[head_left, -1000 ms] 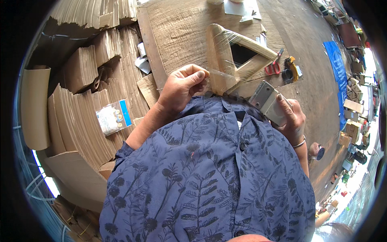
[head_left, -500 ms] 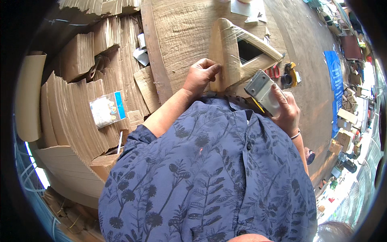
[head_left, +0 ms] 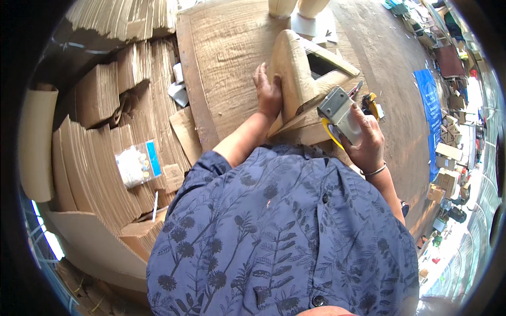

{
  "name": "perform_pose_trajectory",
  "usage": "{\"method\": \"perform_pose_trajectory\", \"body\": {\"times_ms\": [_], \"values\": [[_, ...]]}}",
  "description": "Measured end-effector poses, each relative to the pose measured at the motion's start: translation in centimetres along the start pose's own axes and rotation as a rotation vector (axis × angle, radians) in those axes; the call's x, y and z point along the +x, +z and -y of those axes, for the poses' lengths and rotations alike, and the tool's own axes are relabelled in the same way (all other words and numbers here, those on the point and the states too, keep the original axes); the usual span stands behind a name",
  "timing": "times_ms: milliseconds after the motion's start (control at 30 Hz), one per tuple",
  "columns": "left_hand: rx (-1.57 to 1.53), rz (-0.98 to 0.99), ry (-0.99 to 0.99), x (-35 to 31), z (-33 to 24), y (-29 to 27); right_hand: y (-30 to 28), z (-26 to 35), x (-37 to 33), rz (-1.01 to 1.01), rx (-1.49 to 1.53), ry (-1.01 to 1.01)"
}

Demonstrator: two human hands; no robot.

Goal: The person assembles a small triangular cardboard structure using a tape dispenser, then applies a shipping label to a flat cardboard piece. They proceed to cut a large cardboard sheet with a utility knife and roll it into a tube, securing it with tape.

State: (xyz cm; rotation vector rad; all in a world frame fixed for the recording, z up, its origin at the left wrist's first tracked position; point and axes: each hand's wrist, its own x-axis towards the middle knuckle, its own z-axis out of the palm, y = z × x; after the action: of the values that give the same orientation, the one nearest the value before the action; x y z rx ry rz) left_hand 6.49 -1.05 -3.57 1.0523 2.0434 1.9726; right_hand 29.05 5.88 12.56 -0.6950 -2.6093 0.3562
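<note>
In front of me a triangular cardboard form (head_left: 293,73) with a dark triangular opening stands on the wooden table, clear tape stretched over parts of it. My left hand (head_left: 270,92) lies against its left side, fingers spread. My right hand (head_left: 366,139) grips a grey metal tape dispenser (head_left: 337,108) close to the form's near right corner. A yellow curved edge shows beneath the dispenser. Just beyond it, partly hidden, is a dark pointed blade (head_left: 357,88), and a black and yellow tool (head_left: 373,105) lies to the right.
Stacks of cut cardboard (head_left: 89,158) fill the left side, with a clear bag of small items (head_left: 138,164) on top. Two pale cylindrical objects (head_left: 312,8) stand at the table's far edge near white paper. A blue sheet (head_left: 429,113) lies on the floor to the right.
My left hand has gone from a pinch at the form's near left edge to lying spread against its side. The form has tilted and turned slightly. The tape dispenser stays in my right hand.
</note>
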Motion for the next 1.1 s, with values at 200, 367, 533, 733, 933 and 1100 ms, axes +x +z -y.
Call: {"method": "perform_pose_trajectory", "body": {"times_ms": [200,367,533,733,933,1100], "values": [[0.272,0.440,0.692,6.2,-9.5,-0.3,-1.5,-2.8,2.5,0.012,0.067,-0.017],[0.331,0.510,0.708,8.2,-10.5,1.9,-3.0,-6.0,3.0,0.065,-0.015,0.058],[0.259,0.556,0.691,10.5,-9.2,3.7,1.8,-6.4,2.6,-0.032,0.084,0.187],[0.237,0.597,0.633,11.7,-7.9,4.4,6.2,-8.7,1.1,-0.064,0.097,0.224],[0.192,0.574,0.610,11.4,-7.9,4.8,5.3,-8.5,0.9,0.104,0.011,0.302],[0.228,0.497,0.664,9.2,-8.4,3.7,-0.9,-4.9,9.7,0.726,-0.236,0.298]]}}
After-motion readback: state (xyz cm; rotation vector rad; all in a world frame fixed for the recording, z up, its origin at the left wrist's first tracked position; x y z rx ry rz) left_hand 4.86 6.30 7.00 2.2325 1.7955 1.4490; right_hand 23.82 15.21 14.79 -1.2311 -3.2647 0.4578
